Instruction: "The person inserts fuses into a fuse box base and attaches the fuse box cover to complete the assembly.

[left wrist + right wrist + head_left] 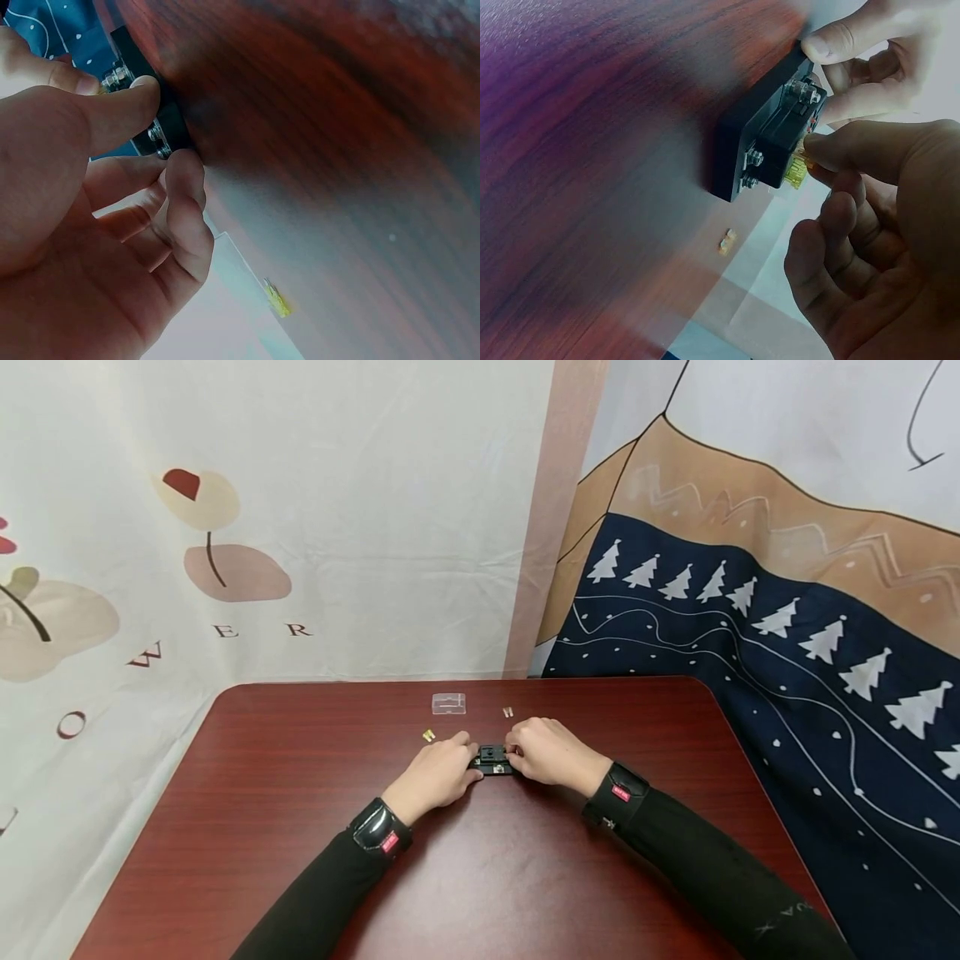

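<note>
A black fuse box (492, 754) with metal screw terminals (754, 158) lies on the table between both hands. My left hand (440, 770) grips its left end between thumb and fingers. At the right side of the box, my right hand (553, 752) pinches a small yellow blade fuse (796, 172) against its top face. My right fingertips partly cover this fuse, so how deep it sits cannot be told. Another yellow fuse (428, 735) lies on the table beyond my left hand, and an orange-tan fuse (507, 712) lies behind the box.
A clear plastic case (448, 703) lies near the far edge of the dark red wooden table (360, 710). Behind the table hang a pale printed cloth (390, 527) and a navy one with white trees (675, 627).
</note>
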Demonstrator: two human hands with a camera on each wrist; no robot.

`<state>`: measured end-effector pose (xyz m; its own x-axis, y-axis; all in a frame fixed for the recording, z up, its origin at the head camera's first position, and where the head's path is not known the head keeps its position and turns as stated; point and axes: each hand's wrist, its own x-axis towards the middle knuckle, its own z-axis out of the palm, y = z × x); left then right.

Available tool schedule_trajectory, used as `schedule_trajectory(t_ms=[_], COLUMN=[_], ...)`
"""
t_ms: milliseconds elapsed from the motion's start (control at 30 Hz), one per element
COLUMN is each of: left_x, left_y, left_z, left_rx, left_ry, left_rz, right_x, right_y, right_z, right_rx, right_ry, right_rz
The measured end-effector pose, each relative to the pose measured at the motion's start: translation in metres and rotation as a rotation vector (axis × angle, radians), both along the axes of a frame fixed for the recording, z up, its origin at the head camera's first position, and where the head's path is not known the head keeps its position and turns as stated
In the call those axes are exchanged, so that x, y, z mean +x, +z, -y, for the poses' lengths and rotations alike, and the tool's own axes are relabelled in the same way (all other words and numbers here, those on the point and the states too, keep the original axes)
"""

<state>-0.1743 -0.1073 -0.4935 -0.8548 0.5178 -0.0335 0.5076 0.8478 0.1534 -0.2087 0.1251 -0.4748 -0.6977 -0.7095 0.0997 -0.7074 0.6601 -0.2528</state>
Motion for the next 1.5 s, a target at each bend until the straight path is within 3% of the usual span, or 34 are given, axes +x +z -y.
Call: schedule_trajectory(t_ms=[533, 900, 1500], left_x=[-0.001, -0.001, 0.0], left_y=[0.0, 0.0, 0.002], left_z=[0.0, -0.001, 0.0], left_rx=[-0.004, 0.0, -0.001], left_ry=[-0.008, -0.007, -0.003], left_rz=[-0.011, -0.011, -0.004], right_x=[-0.005, -0.002, -0.001], right_y=[0.002, -0.002, -0.004], right_z=[0.002, -0.001, -0.013], right_rx=[0.031, 0.007, -0.032], right_ry=[-0.015, -0.028, -0.053], right_rz=[0.074, 0.032, 0.05])
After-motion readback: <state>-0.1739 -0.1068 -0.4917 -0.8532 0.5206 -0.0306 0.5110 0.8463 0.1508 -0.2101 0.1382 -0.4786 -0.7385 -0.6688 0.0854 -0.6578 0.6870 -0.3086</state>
